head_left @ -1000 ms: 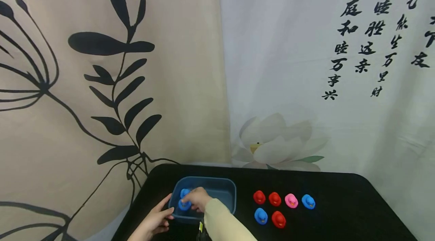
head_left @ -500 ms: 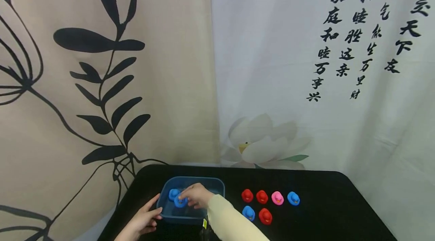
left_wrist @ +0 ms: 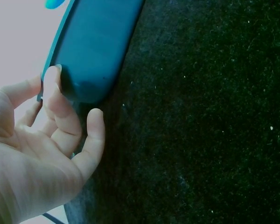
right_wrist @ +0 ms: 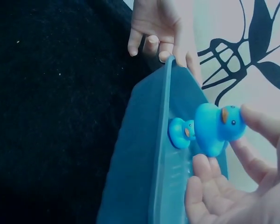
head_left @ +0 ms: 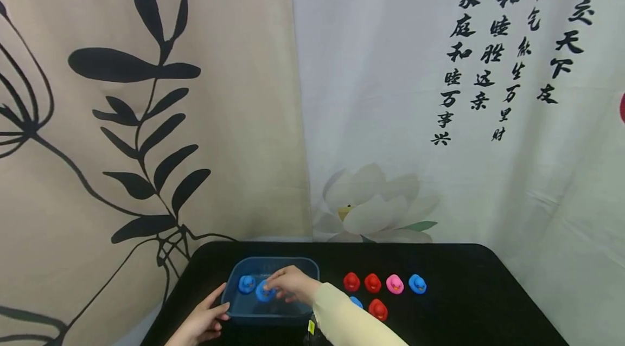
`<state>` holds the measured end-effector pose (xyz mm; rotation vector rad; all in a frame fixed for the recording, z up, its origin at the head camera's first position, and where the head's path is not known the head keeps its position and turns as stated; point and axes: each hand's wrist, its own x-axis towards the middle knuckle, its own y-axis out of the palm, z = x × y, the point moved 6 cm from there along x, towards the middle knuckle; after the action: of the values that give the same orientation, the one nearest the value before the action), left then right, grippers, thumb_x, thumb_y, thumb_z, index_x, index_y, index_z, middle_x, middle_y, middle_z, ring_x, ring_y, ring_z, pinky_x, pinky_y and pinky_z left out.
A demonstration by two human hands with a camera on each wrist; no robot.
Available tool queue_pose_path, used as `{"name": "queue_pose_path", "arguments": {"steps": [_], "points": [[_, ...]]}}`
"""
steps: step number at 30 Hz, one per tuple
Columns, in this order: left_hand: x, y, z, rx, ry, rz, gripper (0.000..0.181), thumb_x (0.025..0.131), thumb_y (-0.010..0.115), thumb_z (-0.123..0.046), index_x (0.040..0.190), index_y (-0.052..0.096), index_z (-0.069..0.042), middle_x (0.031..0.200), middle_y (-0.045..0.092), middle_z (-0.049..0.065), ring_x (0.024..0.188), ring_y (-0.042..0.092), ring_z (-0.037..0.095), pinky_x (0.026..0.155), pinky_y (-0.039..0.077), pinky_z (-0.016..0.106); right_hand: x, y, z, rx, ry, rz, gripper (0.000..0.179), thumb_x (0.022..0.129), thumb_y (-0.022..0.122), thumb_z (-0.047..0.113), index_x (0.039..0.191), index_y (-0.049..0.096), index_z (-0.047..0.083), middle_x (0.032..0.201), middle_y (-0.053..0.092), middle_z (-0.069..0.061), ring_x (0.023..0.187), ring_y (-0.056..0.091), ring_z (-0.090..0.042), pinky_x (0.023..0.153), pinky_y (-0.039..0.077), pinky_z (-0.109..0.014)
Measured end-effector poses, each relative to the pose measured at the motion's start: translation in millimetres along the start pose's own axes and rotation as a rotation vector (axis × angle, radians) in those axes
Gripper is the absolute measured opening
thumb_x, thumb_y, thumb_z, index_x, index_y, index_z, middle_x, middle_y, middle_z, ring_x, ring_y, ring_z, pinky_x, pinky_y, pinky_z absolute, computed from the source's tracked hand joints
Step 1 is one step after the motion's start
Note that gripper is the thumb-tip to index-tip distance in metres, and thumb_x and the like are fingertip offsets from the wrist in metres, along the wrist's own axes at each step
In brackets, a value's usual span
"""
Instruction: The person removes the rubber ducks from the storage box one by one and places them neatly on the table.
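Note:
A blue plastic tub [head_left: 266, 320] stands toward the left of the table in the head view. My left hand [head_left: 201, 320] grips its near-left corner, thumb and fingers on either side of the rim [left_wrist: 56, 44] in the left wrist view. Over the inside of the tub, my right hand [head_left: 297, 284] pinches a blue rubber duck [right_wrist: 210, 128] by its head between thumb and finger. Another blue rubber duck [head_left: 247, 284] sits on the tub's floor, left of the held one.
Right of the tub, several rubber ducks lie on the black table [head_left: 454, 308]: red [head_left: 351, 281], pink [head_left: 394, 284] and blue [head_left: 417, 284] ones. My right sleeve [head_left: 349, 316] partly covers one blue duck [head_left: 357, 301]. A printed cloth [head_left: 254, 118] hangs behind the table.
My right hand has moved the pinched duck to the right, apart from the other duck in the tub. My left hand keeps its grip on the tub. The head view has shifted.

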<state>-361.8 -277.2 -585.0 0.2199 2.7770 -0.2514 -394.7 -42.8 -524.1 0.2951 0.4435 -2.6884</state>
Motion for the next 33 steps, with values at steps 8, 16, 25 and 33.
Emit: {"name": "queue_pose_path", "arguments": {"steps": [8, 16, 25, 33], "points": [[0.2, -1.4, -0.9, 0.007, -0.002, 0.016, 0.073, 0.098, 0.054, -0.024, 0.153, 0.012, -0.002, 0.084, 0.062, 0.007, 0.065, 0.057, 0.015, 0.067, 0.048, 0.036, -10.2, -16, -2, 0.004, -0.062, 0.014, 0.02, 0.087, 0.072, 0.022, 0.102, 0.073, 0.009, 0.088, 0.067, 0.001, 0.079, 0.063, -0.02, 0.071, 0.051, -0.046], [2.6, 0.6, 0.8, 0.034, 0.006, 0.045, 0.074, 0.098, 0.053, -0.026, 0.152, 0.009, -0.001, 0.085, 0.061, 0.007, 0.066, 0.058, 0.016, 0.068, 0.049, 0.036, -19.5, -35, -10, -0.003, -0.078, 0.006, 0.02, 0.088, 0.072, 0.021, 0.103, 0.072, 0.009, 0.09, 0.067, -0.001, 0.082, 0.062, -0.022, 0.075, 0.05, -0.052], [2.3, 0.2, 1.1, 0.043, 0.023, 0.061, 0.074, 0.098, 0.052, -0.025, 0.152, 0.007, 0.0, 0.084, 0.061, 0.008, 0.065, 0.058, 0.015, 0.067, 0.049, 0.035, -26.1, -45, -19, 0.0, -0.099, 0.012, 0.02, 0.089, 0.07, 0.021, 0.105, 0.071, 0.008, 0.09, 0.067, -0.002, 0.083, 0.063, -0.024, 0.07, 0.05, -0.044], [2.8, -0.5, 1.3, 0.042, 0.015, 0.057, 0.075, 0.098, 0.052, -0.027, 0.153, 0.007, -0.001, 0.087, 0.061, 0.01, 0.067, 0.058, 0.017, 0.068, 0.049, 0.036, -36.9, -54, -20, -0.009, -0.162, 0.033, 0.021, 0.089, 0.07, 0.02, 0.107, 0.071, 0.008, 0.093, 0.069, -0.002, 0.083, 0.063, -0.023, 0.068, 0.05, -0.04]]}}
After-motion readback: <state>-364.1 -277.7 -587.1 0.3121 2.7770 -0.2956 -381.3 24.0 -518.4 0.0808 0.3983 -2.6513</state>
